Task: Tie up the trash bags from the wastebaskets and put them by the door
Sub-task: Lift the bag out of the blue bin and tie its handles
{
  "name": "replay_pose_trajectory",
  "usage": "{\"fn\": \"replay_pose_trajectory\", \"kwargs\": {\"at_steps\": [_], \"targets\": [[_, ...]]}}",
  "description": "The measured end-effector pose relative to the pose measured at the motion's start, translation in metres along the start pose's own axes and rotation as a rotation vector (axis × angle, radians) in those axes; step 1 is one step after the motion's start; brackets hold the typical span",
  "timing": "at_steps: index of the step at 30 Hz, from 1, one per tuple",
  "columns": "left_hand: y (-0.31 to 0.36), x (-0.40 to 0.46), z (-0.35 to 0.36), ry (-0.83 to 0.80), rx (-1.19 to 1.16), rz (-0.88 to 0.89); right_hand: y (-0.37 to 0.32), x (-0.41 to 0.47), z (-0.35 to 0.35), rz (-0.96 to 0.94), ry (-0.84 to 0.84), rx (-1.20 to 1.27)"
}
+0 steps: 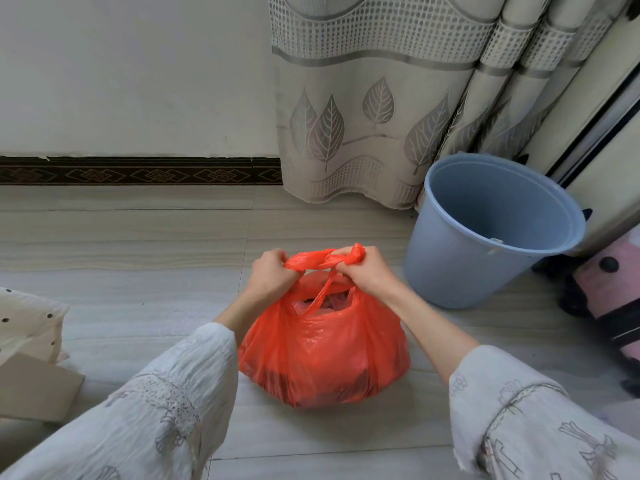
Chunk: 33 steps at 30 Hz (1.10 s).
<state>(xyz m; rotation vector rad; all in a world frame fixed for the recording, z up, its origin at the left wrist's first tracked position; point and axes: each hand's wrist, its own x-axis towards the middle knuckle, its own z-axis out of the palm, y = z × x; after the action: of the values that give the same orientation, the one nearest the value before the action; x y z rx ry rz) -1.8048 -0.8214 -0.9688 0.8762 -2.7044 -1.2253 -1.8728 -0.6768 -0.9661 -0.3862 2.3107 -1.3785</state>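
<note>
both hands gripping orange trash bag (pixel 323 344) handles

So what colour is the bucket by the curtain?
Light blue. The bucket shows clearly in the head view, standing on the floor.

Pale tiled floor (pixel 138 237), orange bag (pixel 322 355), blue wastebasket (pixel 460 268), perhaps cardboard (pixel 34 386)

Trash bag (pixel 323 351): on the floor (pixel 121 237), centre, before the wall (pixel 138 74) and curtain (pixel 363 98); left hand (pixel 272 277) and right hand (pixel 363 271) side by side on its gathered top. Wastebasket (pixel 485 233): on the floor, right of and behind the bag, just before the curtain. Cardboard (pixel 34 389): far left, near edge; what may be a suitcase (pixel 613 289): far right, beside the wastebasket.
</note>
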Motion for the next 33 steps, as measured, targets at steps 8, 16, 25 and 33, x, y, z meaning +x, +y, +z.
{"fn": "replay_pose_trajectory", "kwargs": {"at_steps": [8,16,25,33], "targets": [[0.007,-0.002,-0.016,-0.257,-0.93,-0.161,0.0,-0.006,-0.011,0.001,-0.058,0.274],[0.011,0.015,-0.025,0.137,-1.648,-0.283,-0.006,-0.007,-0.007,0.093,-0.099,0.575],[0.013,0.005,-0.002,-0.304,-1.203,-0.279,-0.004,-0.01,-0.009,0.033,-0.234,0.439],[0.022,0.013,-0.004,-0.084,-1.652,-0.31,-0.006,-0.007,-0.018,0.219,-0.347,0.71]]}}
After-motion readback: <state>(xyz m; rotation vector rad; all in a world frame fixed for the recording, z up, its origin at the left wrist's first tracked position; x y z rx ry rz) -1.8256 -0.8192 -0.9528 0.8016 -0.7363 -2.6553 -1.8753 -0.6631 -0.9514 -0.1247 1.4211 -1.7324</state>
